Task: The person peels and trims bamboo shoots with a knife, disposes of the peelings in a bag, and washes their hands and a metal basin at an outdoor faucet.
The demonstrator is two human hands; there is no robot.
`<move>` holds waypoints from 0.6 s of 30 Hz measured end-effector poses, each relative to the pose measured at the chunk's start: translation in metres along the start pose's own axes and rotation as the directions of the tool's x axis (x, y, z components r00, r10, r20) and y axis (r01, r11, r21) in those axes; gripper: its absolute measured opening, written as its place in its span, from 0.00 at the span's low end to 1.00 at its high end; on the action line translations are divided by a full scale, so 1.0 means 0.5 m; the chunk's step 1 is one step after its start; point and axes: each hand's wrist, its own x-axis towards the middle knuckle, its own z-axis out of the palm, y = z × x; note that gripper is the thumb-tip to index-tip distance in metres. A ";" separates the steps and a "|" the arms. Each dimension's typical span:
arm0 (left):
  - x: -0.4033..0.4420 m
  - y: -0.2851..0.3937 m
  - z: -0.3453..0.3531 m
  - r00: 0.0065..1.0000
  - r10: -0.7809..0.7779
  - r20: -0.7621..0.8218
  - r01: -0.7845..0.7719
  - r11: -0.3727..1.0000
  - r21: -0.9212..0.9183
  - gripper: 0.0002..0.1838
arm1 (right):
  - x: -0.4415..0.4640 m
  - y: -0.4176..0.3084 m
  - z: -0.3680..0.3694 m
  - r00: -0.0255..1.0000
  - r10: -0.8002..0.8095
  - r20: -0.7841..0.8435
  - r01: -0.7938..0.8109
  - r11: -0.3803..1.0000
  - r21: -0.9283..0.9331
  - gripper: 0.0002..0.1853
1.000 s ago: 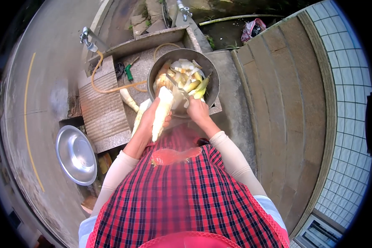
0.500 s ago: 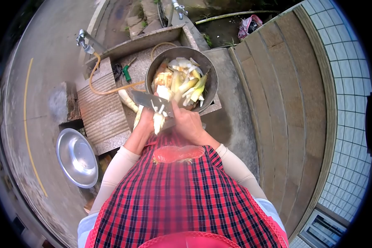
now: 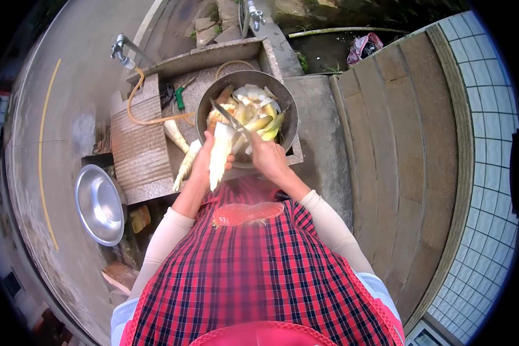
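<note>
My left hand (image 3: 203,160) is wrapped round a peeled bamboo shoot (image 3: 219,154), its pointed tip toward me and its thick cut end at the pot's near rim. My right hand (image 3: 269,158) grips a cleaver (image 3: 227,115), whose blade, seen nearly edge-on, slants up and left over the pot, just beyond the shoot. The wide dark metal pot (image 3: 294,115) holds many cut shoot pieces (image 3: 259,122), white, yellow and greenish. Two more peeled shoots, one upper (image 3: 176,135) and one lower (image 3: 187,166), lie left of my left hand.
The pot stands on a stone sink (image 3: 268,60). Left of it are a ridged washboard slab (image 3: 137,141), an orange hose (image 3: 131,95) from a tap (image 3: 120,51), and a green spray nozzle (image 3: 180,98). A metal basin (image 3: 100,205) sits lower left. Steps (image 3: 398,155) flank the right.
The cleaver has swung up and away from the shoot, from flat-on to nearly edge-on. My right hand has shifted slightly right, and more of the shoot shows in my left hand.
</note>
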 end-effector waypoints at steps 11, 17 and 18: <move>0.011 -0.054 0.017 0.992 0.087 -0.089 -0.084 0.996 0.033 0.26 | 0.043 0.078 0.008 0.981 -0.030 0.192 0.082 0.960 -0.269 0.16; 0.001 -0.049 0.033 0.989 0.115 -0.090 -0.121 0.990 -0.068 0.27 | 0.027 0.098 -0.021 0.994 0.000 0.110 -0.007 0.998 0.062 0.13; -0.004 -0.049 0.049 0.981 0.129 -0.147 -0.139 0.988 -0.063 0.27 | 0.018 0.084 -0.027 0.993 -0.062 0.101 0.054 0.995 0.087 0.15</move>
